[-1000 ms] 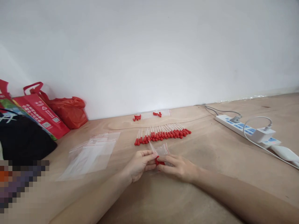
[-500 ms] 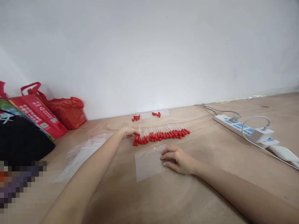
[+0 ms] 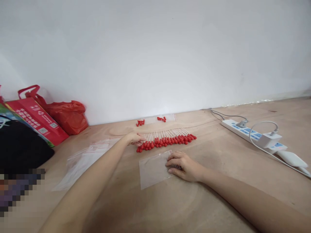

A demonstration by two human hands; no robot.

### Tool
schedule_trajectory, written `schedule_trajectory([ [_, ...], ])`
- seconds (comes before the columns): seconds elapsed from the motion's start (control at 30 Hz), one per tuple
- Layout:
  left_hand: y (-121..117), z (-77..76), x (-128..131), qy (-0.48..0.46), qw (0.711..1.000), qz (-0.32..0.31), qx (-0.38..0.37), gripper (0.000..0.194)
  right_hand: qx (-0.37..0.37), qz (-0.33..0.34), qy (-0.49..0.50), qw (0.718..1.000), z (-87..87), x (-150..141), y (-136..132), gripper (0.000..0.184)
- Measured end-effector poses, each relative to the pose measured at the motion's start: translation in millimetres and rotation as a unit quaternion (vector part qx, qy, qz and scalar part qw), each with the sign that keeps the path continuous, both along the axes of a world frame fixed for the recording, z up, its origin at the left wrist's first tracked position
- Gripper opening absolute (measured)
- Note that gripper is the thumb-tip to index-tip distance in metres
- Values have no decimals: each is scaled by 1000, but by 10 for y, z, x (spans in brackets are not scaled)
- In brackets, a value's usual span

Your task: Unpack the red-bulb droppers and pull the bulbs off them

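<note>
Droppers with red rubber bulbs and clear glass stems (image 3: pixel 170 140) lie side by side in a slanting row, bulbs toward me. At the row's left end is my left hand (image 3: pixel 134 139), its fingers stretched out against the end droppers; the fingertips partly cover the stems. Nearer to me, a clear zip bag (image 3: pixel 153 170) lies flat on the wooden table (image 3: pixel 194 207). My right hand (image 3: pixel 184 166) rests on the bag's right edge with fingers loosely bent and the thumb apart, gripping nothing that I can see.
Behind the row, loose red bulbs (image 3: pixel 140 123) and another clear bag (image 3: pixel 170 118) with red bulbs lie by the wall. More zip bags (image 3: pixel 85 160) are under my left forearm. Red bags (image 3: pixel 69 116) and a black bag (image 3: pixel 24 147) stand left, a power strip (image 3: pixel 239 129) with cables right.
A dropper that stood tilted up at my left fingers now lies down with the row's left end. My left fingers have straightened over the stems. The right hand stays on the bag.
</note>
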State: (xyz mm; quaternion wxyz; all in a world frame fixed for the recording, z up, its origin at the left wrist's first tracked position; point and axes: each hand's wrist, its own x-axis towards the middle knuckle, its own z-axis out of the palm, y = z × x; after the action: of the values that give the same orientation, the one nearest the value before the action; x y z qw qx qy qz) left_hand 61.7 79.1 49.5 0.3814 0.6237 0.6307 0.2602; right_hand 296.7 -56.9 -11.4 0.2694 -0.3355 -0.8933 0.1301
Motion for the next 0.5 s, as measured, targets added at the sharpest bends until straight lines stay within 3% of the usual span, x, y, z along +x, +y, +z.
schedule_trajectory([
  [0.07, -134, 58, -3, 38, 999, 13, 29, 22, -2, -4, 0, 1000, 3, -1, -7, 22],
  [0.17, -539, 67, 28, 66, 992, -19, 110, 15, -6, -12, -6, 1000, 13, -4, -21, 24],
  [0.27, -1039, -75, 80, 125, 945, -203, 223, 27, -15, -2, -20, 1000, 24, -14, -28, 29],
  [0.33, -1279, -220, 99, 135, 928, -279, 206, 41, -21, 24, -29, 999, 27, -21, -23, 31],
  [0.4, -1385, -348, 100, 125, 932, -283, 187, 45, -27, 57, -32, 998, 25, -27, -13, 32],
  [0.5, -1352, -445, 98, 101, 956, -186, 203, 44, -34, 80, -25, 996, 15, -29, -2, 32],
])
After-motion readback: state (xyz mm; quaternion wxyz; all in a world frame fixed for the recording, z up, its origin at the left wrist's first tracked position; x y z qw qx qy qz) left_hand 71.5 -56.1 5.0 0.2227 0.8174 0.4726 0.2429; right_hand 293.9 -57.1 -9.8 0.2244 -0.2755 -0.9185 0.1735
